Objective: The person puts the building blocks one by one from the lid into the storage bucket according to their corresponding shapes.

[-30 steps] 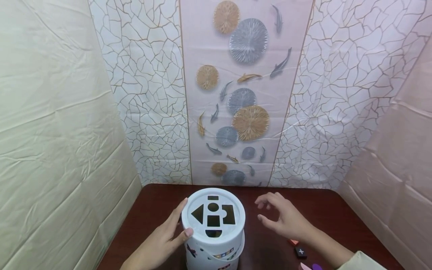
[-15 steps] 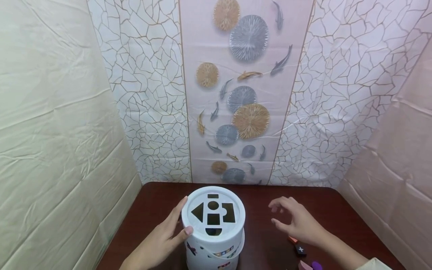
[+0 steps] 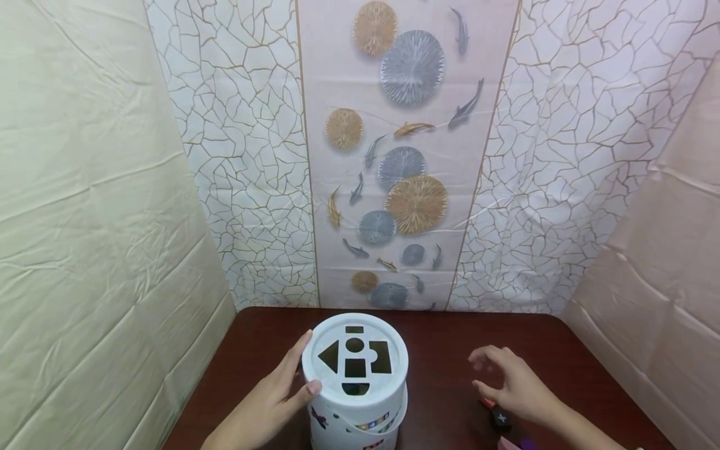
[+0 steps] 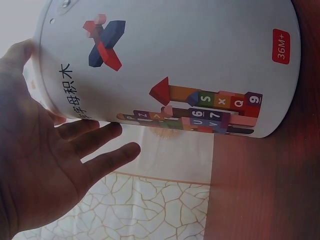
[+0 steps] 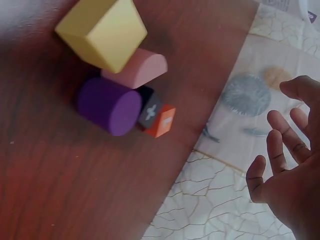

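Observation:
A white lidded bucket (image 3: 360,419) stands upright, its lid (image 3: 382,390) pierced by cut-out openings of various shapes. My left hand (image 3: 272,400) rests against the bucket's left side, thumb on the lid's near edge and fingers stretched along the far side. In the left wrist view those fingers (image 4: 100,142) are spread and fairly straight beside the printed wall. To the right of the bucket, my right hand (image 3: 520,387) hovers near an orange block (image 5: 161,121) and a black block (image 5: 149,111) with a white mark. Its fingers are loosely bent and hold nothing.
A purple cylinder (image 5: 109,106), a pink rounded block (image 5: 137,69) and a yellow block (image 5: 102,32) cluster beside the black one on the dark red table (image 3: 439,387). Patterned cloth (image 3: 388,156) hangs behind the table, with plain cloth on both sides.
My right hand has moved right and toward me, away from the bucket and closer to the blocks. The left hand and the bucket stay in place.

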### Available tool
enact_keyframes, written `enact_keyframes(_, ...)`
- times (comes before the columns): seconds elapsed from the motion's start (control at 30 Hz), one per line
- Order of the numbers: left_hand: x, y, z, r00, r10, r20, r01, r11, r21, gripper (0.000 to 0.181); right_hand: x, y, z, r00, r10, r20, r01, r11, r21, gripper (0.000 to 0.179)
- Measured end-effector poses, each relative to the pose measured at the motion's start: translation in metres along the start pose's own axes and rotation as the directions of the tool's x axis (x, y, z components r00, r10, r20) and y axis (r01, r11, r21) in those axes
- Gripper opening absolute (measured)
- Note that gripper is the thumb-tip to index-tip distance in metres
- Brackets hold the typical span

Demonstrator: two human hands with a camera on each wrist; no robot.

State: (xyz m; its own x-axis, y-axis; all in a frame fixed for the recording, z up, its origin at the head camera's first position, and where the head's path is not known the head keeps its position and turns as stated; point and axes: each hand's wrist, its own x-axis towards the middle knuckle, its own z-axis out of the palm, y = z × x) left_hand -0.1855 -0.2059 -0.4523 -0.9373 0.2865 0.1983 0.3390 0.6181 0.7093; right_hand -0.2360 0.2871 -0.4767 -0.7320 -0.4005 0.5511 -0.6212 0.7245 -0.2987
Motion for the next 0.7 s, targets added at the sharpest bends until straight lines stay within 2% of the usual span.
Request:
enact_keyframes(0.17, 0.001, 0.001, 0.0, 1.0, -0.013, 0.008, 0.013, 1.0, -0.011, 0.086, -0.011, 0.007, 0.003, 1.0, 0.018, 0.005, -0.018, 1.0, 0.006, 0.049)
enact_keyframes(0.3, 0.001, 0.002, 0.001, 1.0, -0.012, 0.011, 0.012, 1.0, -0.02, 0.086, -0.02, 0.014, 0.009, 1.0, 0.0, -0.03, -0.001, 1.0, -0.009, 0.051)
enact_keyframes(0.43, 0.001, 0.002, 0.001, 1.0, -0.006, 0.001, 0.006, 1.0, -0.012, 0.087, -0.026, 0.02, 0.014, 0.999, 0.022, -0.032, -0.022, 1.0, -0.022, 0.05)
enact_keyframes(0.6, 0.0, 0.001, 0.001, 1.0, -0.003, -0.008, 0.003, 1.0, -0.004, 0.087, -0.027, 0.023, 0.015, 0.988, 0.154, 0.027, -0.152, 0.987, -0.051, 0.041)
enact_keyframes(0.7, 0.0, 0.001, 0.002, 1.0, 0.003, -0.012, -0.003, 1.0, -0.001, 0.087, -0.026, 0.025, 0.016, 0.949, 0.3, 0.095, -0.292, 0.952, -0.09, 0.034)
